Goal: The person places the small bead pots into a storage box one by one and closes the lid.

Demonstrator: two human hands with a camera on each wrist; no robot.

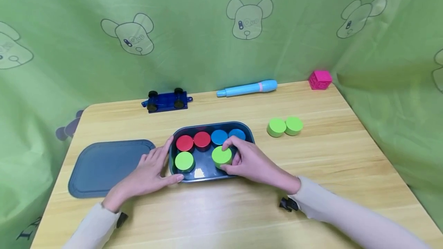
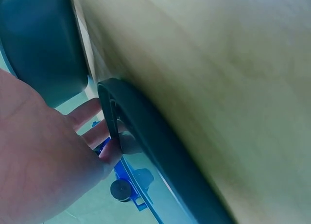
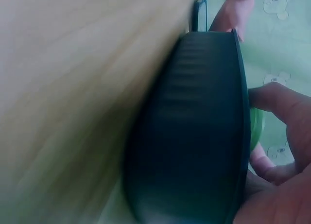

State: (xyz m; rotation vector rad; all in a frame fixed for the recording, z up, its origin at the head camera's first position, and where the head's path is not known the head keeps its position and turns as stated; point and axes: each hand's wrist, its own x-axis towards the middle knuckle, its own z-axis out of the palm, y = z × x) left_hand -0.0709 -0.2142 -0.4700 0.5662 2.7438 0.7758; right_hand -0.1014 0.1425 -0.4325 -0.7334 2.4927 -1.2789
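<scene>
A dark blue-grey rectangular box (image 1: 206,178) sits mid-table. Inside it stand two red discs (image 1: 185,143), two blue discs (image 1: 219,137) and a green disc (image 1: 184,161) at the near left. My right hand (image 1: 250,160) pinches another green disc (image 1: 221,156) between thumb and fingers, in the right part of the box. In the right wrist view that disc (image 3: 257,127) shows just past the box wall (image 3: 189,122). Around the box's left end lies my left hand (image 1: 152,170), thumb at the near corner and fingers straight along the left side.
Left of the box lies a flat lid (image 1: 100,168), partly behind the left hand. Two green discs (image 1: 276,127) stand together at the right. Along the back edge are a blue toy wagon chassis (image 1: 167,102), a light-blue pen (image 1: 247,88) and a pink cube (image 1: 320,80), before a green curtain.
</scene>
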